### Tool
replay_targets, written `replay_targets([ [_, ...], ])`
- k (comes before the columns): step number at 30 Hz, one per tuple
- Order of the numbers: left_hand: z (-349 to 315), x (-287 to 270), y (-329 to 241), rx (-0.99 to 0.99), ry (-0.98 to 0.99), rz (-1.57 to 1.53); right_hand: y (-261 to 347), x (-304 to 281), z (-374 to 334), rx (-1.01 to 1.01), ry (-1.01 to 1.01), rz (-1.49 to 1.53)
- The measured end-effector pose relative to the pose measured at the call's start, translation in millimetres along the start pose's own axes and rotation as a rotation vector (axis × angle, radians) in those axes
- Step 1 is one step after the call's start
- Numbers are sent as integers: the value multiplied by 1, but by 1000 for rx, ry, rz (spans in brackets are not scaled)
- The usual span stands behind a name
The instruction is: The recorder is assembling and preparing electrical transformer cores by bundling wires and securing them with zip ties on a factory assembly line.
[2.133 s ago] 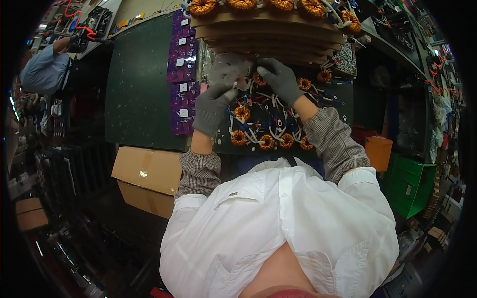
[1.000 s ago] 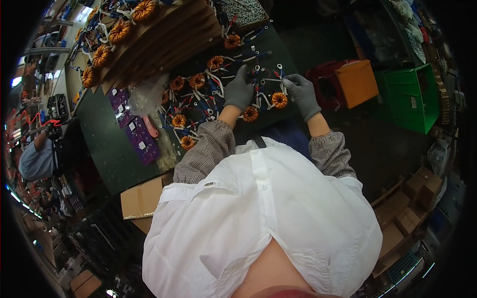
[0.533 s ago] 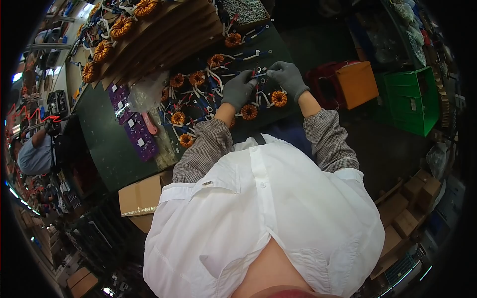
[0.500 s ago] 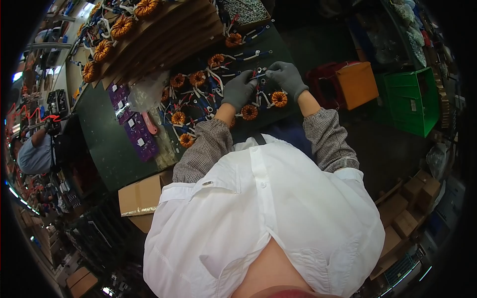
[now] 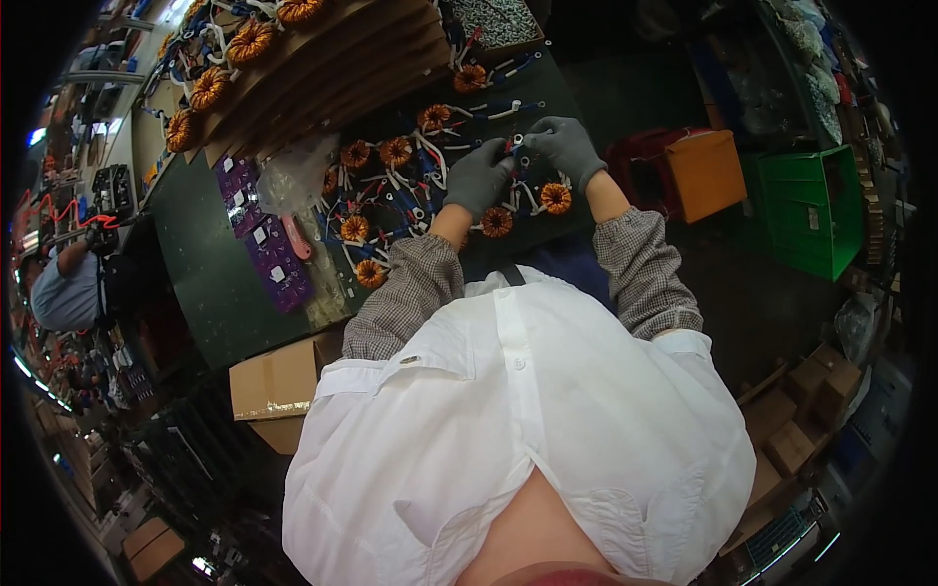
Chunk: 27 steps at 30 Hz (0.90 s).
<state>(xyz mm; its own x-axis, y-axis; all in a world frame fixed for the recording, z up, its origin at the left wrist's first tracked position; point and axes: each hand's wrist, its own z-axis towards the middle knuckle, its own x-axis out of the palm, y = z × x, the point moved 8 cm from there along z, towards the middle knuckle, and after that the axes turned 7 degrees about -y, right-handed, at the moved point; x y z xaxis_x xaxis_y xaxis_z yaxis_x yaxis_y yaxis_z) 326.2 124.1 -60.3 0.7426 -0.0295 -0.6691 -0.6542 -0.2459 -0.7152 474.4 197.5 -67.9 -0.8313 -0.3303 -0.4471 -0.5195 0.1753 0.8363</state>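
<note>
Both my hands wear grey gloves and meet over the green tabletop [image 5: 195, 283]. My left hand [image 5: 479, 179] is closed, its fingertips pinching a coil's wire leads. My right hand [image 5: 565, 151] pinches at the same spot, by a ring terminal [image 5: 517, 143] with a bit of red and blue beside it. The fingers hide most of what they grip. Below my hands lie a copper-wound ring coil [image 5: 555, 198] with white leads and another coil [image 5: 496, 222]. More coils [image 5: 396, 151] with blue and white leads crowd the table left of my left hand.
Stacked cardboard layers [image 5: 332, 83] bearing coils stand at the far left, beside a box of small metal parts [image 5: 493, 21]. Purple sheets [image 5: 259, 239] and a pink-handled tool [image 5: 296, 237] lie left. An orange box [image 5: 703, 174] and green crate [image 5: 809, 210] are right. A co-worker [image 5: 73, 288] is at far left.
My hands have drawn closer together around the wire ends, and the ring terminal now shows between the fingertips. The whole view has shifted slightly.
</note>
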Motion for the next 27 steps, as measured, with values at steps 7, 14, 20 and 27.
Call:
replay_targets([
  [7, 6, 3, 10, 30, 7, -60, 15, 20, -7, -78, 91, -173],
  [14, 9, 8, 17, -17, 13, -131, -17, 21, -1, -20, 50, -82],
  [20, 16, -2, 8, -100, 45, 22, -18, 32, -10, 65, 56, 114],
  [27, 24, 7, 30, -113, 217, -91, -11, 42, -5, 40, -14, -9],
])
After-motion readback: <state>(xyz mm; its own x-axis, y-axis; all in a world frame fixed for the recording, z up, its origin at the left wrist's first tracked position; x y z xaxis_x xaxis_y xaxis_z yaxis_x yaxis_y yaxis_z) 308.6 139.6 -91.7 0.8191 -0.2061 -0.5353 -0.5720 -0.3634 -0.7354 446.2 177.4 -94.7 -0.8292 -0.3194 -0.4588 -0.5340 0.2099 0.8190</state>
